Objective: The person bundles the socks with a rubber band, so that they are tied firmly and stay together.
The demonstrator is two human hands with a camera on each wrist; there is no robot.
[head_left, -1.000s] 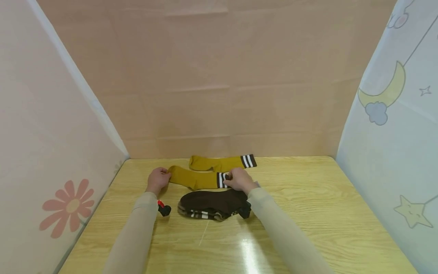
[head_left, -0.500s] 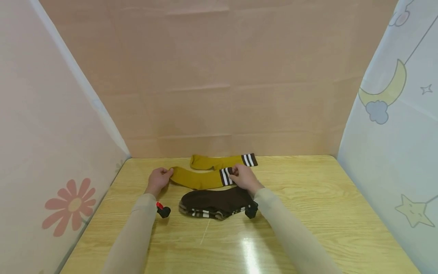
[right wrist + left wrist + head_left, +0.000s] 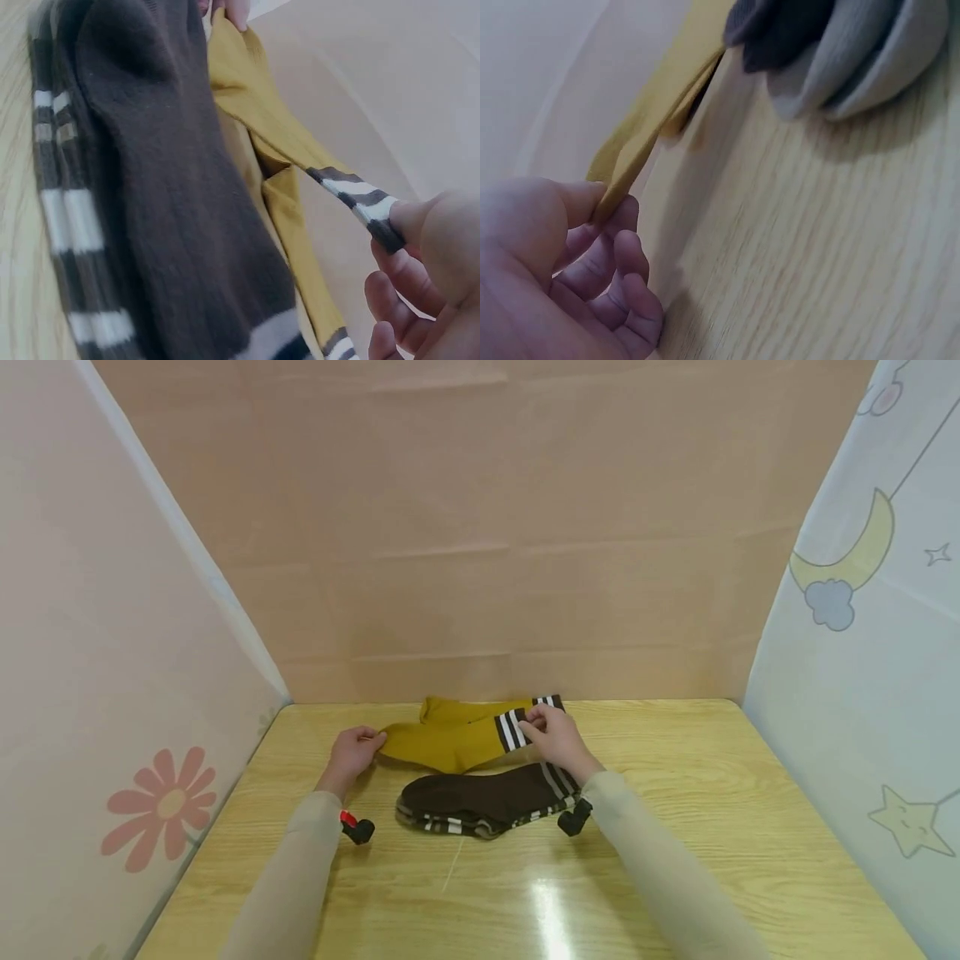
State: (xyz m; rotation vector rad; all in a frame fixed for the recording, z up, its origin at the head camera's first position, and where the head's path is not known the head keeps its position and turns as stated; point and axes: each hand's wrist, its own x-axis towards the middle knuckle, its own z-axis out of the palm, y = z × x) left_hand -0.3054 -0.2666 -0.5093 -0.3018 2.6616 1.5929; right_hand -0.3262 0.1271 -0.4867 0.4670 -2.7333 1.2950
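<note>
A mustard-yellow sock [image 3: 442, 745] with a dark, white-striped cuff is stretched between my two hands, lifted off the table. My left hand [image 3: 352, 753] pinches its toe end between thumb and index finger, the other fingers loosely curled, as the left wrist view shows. At the cuff, my right hand [image 3: 557, 737] pinches the striped edge [image 3: 379, 217]. Behind it lies a second mustard sock [image 3: 480, 708], partly covered by the held one in the head view. Nearer to me rests a stack of dark brown socks [image 3: 480, 797] with striped and grey ones beneath.
The wood-grain table [image 3: 675, 843] ends at a tan back wall [image 3: 480, 568]. Printed panels stand at the left [image 3: 165, 610] and right [image 3: 862, 693]. Small black wrist cameras [image 3: 358, 829] hang below the sleeves, the right one close by the sock stack.
The held sock has risen off the table and shifted toward the back sock, covering more of it. My right hand has moved up and right with the cuff; the left moved slightly right.
</note>
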